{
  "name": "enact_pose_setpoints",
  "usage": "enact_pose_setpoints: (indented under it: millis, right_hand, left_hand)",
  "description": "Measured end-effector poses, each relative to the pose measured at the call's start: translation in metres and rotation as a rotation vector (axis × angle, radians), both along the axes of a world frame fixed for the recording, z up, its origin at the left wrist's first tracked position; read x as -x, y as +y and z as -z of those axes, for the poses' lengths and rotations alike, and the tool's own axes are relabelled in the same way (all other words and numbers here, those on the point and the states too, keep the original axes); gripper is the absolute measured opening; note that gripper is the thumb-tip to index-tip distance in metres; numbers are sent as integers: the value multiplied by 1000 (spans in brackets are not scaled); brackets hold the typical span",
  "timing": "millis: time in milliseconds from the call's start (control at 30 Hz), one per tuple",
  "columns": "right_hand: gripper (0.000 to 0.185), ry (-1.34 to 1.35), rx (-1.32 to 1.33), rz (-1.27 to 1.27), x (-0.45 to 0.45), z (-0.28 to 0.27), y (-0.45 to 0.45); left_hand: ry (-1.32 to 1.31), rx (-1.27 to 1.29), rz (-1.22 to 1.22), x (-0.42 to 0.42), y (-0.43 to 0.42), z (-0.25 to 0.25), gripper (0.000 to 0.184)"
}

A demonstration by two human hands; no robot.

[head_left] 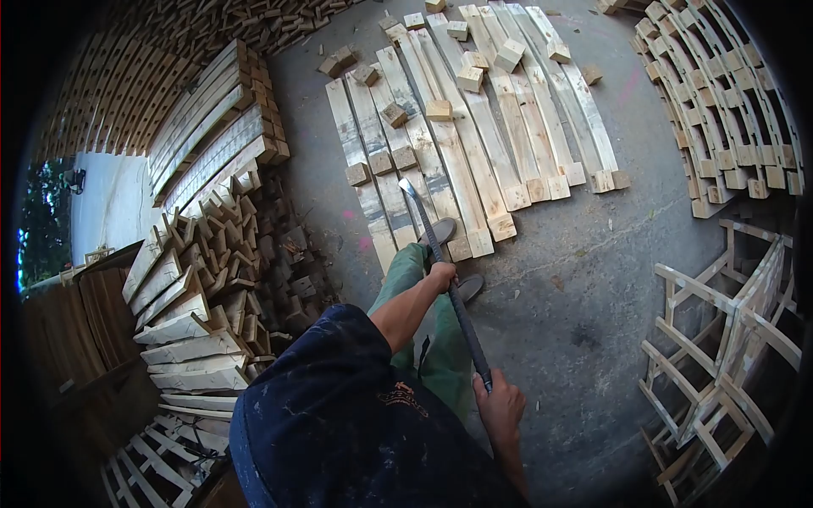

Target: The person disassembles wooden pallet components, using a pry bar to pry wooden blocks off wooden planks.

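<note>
A long dark pry bar (463,315) with a shiny flattened tip slants across in front of my legs. My left hand (442,276) is wrapped round its middle, and my right hand (501,402) grips it near the lower end. The tip lies over light wooden planks (461,161) laid side by side on the floor; whether it touches them I cannot tell. Small wooden blocks (394,115) sit scattered on the planks, with one block (404,158) close to the tip. My shoes are at the planks' near edge.
To the left are a heap of loose boards (190,339) and stacked beams (212,118). Pallets (720,102) are piled at the upper right, and a wooden frame (716,339) stands below them. Grey concrete floor (576,339) spreads to my right.
</note>
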State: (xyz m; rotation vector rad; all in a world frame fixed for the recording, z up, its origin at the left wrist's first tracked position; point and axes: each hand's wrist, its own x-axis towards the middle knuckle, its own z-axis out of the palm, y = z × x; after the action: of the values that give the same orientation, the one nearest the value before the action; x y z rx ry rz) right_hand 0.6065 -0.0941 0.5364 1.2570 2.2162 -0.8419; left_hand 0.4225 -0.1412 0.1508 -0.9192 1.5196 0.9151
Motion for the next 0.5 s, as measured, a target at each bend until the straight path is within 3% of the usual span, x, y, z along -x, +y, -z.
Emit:
enact_pose_setpoints:
  millis: [67,167,200,267,400,500]
  right_hand:
    - [31,6,29,-12,-9,8,-6]
    - [32,7,74,9,-22,17,-14]
    - [32,9,70,8,-25,21,-15]
    - [32,57,44,36,-34,22,-21]
    - [32,46,66,109,-32,5,-15]
    - [31,40,21,78,-28,-6,-10]
  left_hand:
    - [23,6,16,-1,-6,22,9]
    - [59,50,121,-6,-7,16,10]
    - [26,40,125,-2,-2,-6,5]
    - [62,56,127,-10,-6,4,13]
    - [84,-59,70,-19,-12,19,16]
    - [99,-40,92,-26,-1,-1,14]
